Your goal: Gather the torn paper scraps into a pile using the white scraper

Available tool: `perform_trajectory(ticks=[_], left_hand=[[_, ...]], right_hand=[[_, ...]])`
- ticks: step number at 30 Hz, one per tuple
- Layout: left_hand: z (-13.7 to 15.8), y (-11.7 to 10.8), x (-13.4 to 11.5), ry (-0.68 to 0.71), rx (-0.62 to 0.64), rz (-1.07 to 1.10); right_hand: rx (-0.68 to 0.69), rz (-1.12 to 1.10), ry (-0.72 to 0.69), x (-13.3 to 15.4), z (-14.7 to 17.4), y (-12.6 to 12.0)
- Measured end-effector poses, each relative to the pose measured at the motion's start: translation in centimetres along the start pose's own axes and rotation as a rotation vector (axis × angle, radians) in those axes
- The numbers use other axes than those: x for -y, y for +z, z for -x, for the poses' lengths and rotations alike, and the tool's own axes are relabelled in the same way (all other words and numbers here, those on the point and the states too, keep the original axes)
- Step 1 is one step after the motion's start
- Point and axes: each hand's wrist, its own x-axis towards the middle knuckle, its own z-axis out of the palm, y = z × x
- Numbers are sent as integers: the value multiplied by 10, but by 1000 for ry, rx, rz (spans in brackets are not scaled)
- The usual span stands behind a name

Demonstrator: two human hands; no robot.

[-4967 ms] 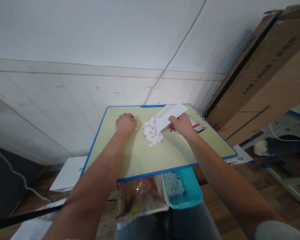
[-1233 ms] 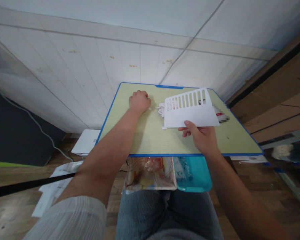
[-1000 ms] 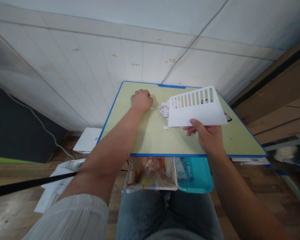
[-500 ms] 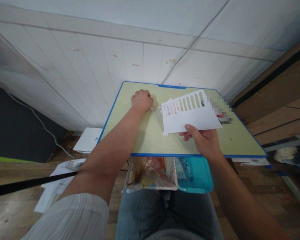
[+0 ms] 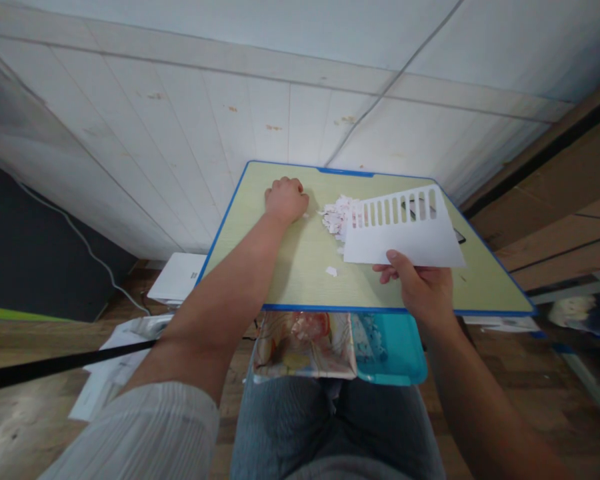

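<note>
My right hand (image 5: 425, 287) pinches the lower edge of a white sheet with a row of cut-out slots (image 5: 405, 243), thumb on top and fingers beneath. The sheet is raised at a slant over the pale green tabletop (image 5: 305, 280). Its left end partly covers a heap of small paper scraps (image 5: 336, 217), some with reddish marks. Left of the heap, my left hand (image 5: 285, 200) rests on the table with its fingers curled in; what they hold, if anything, is hidden. A tiny white bit lies beside its fingers. One loose paper scrap (image 5: 331, 271) lies nearer the front edge.
Under the table's front edge, above my lap, are a patterned open box (image 5: 305, 370) and a turquoise tray (image 5: 400, 360). A dark-edged flat object (image 5: 459, 236) lies partly behind the sheet. A white wall (image 5: 260, 107) stands behind the table, with cardboard (image 5: 555, 193) at the right.
My right hand has moved the slotted sheet to the right, uncovering more of the scrap heap and the loose scrap. My left hand has stayed nearly still.
</note>
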Motion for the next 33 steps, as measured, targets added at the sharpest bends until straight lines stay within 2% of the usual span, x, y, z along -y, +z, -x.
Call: perform_trajectory(ticks=[5, 11, 17, 21, 27, 33], left_hand=[[0, 1, 0, -1, -11, 10], [0, -1, -1, -5, -6, 23], [-1, 1, 0, -1, -8, 6], [0, 1, 0, -4, -7, 25], [0, 1, 1, 4, -9, -2], [0, 0, 0, 3, -5, 0]], right_hand=[[43, 0, -1, -1, 4, -4], [0, 22, 2, 2, 7, -7], [75, -14, 22, 7, 15, -4], [12, -3, 35, 6, 13, -8], [-13, -4, 84, 5, 8, -19], [-149, -7, 79, 7, 5, -24]])
